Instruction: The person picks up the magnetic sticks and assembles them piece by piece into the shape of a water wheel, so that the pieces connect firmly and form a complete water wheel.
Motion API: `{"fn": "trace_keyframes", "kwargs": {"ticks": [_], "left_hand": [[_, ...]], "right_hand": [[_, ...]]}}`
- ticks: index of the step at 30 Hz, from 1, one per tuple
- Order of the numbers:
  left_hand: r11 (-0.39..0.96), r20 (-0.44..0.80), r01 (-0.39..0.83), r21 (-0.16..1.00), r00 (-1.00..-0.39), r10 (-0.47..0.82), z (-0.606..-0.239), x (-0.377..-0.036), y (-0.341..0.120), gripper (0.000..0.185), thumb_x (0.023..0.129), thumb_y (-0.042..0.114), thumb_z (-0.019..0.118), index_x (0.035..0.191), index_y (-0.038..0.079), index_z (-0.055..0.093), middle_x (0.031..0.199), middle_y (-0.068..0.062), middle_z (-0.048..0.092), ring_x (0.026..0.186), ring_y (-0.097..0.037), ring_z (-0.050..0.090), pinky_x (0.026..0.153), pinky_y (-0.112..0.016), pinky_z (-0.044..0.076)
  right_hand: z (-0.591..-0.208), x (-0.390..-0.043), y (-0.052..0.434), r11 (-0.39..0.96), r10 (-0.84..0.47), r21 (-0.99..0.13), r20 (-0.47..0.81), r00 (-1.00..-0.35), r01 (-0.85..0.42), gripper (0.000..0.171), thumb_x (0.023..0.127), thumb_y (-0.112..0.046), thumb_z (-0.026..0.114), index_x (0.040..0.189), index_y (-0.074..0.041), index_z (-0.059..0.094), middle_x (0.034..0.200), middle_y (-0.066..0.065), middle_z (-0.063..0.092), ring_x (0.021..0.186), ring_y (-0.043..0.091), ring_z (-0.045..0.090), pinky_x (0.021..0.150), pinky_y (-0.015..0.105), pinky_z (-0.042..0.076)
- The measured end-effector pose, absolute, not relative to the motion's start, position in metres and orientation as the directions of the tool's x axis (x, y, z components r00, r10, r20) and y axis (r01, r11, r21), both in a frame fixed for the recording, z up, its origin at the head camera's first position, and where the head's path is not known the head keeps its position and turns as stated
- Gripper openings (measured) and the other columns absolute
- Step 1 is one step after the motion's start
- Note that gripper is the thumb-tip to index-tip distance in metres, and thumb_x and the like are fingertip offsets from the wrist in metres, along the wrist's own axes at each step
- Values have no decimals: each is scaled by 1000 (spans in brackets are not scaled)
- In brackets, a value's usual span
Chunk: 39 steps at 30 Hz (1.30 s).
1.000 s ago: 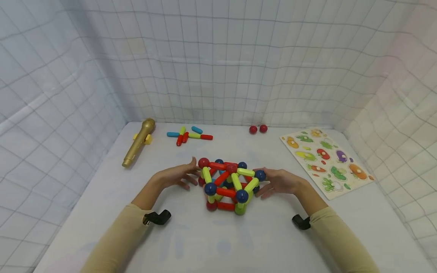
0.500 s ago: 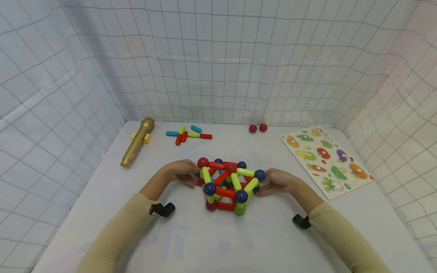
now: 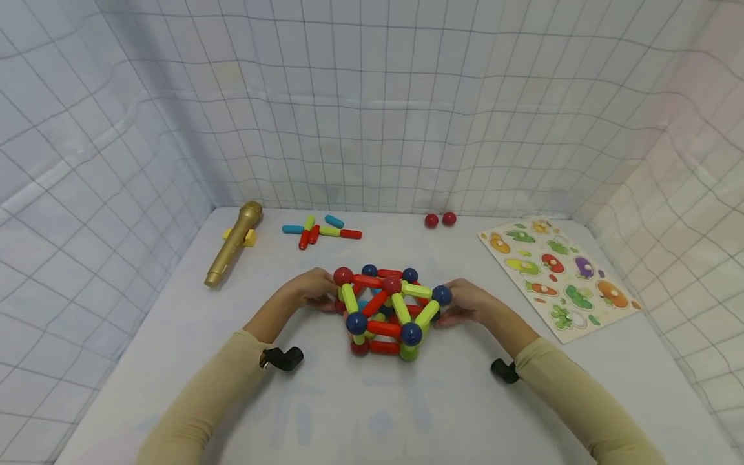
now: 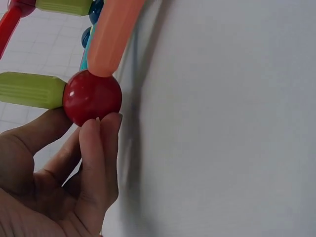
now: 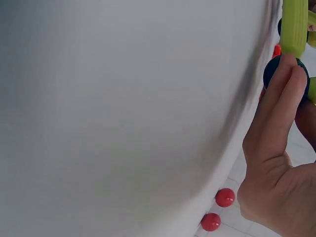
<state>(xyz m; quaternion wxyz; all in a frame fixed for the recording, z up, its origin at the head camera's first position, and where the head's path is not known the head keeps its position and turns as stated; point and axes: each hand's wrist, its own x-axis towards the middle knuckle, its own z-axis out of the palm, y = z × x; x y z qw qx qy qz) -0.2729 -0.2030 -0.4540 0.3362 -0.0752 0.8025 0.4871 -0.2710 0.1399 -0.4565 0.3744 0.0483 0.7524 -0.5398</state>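
Observation:
A structure of red and green rods joined by red and blue balls (image 3: 386, 310) stands mid-table. My left hand (image 3: 324, 297) grips its left side. In the left wrist view, the fingers and thumb of that hand (image 4: 81, 122) pinch a red ball (image 4: 92, 97) where a green rod and an orange rod meet. My right hand (image 3: 450, 310) holds the right side. In the right wrist view, the fingers of the right hand (image 5: 285, 79) curl over a dark blue ball (image 5: 272, 69) below a green rod (image 5: 294, 24).
A gold toy microphone (image 3: 234, 241) lies at the back left. Several loose rods (image 3: 321, 230) and two red balls (image 3: 440, 219) lie near the back wall. A vegetable puzzle board (image 3: 558, 274) lies at the right. White netting walls enclose the table (image 3: 372, 400).
Both hands have moved inward from beside the structure, and their fingers have curled onto its end balls. The structure has stayed mid-table.

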Motion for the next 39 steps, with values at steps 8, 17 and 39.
{"fn": "trace_keyframes", "kwargs": {"ticks": [8,17,39], "left_hand": [[509,-502,-362,781,-849,165,-433,-278,-204,34,95,8,57,129,2,61,114,-18,66,77,-18,63,68,-23,57],[491,-355,-242,837,-923,151,-426,-271,-202,36,94,15,64,128,4,63,125,-19,63,98,-25,64,77,-29,59],[597,312,243,764,-950,-13,-435,-225,-174,26,92,12,66,117,6,70,109,-14,69,95,-29,67,80,-42,59]], "right_hand": [[-439,-280,130,522,-236,-804,-458,-857,286,37,92,-19,62,126,-3,62,120,14,62,82,16,62,68,28,59],[-424,-275,119,536,-206,-829,-312,-928,159,33,94,-23,64,121,-5,66,119,15,65,89,22,60,71,27,58],[-428,-254,127,541,-221,-784,216,-951,-304,22,92,-12,66,114,-8,68,112,12,70,79,24,72,66,32,59]]}}
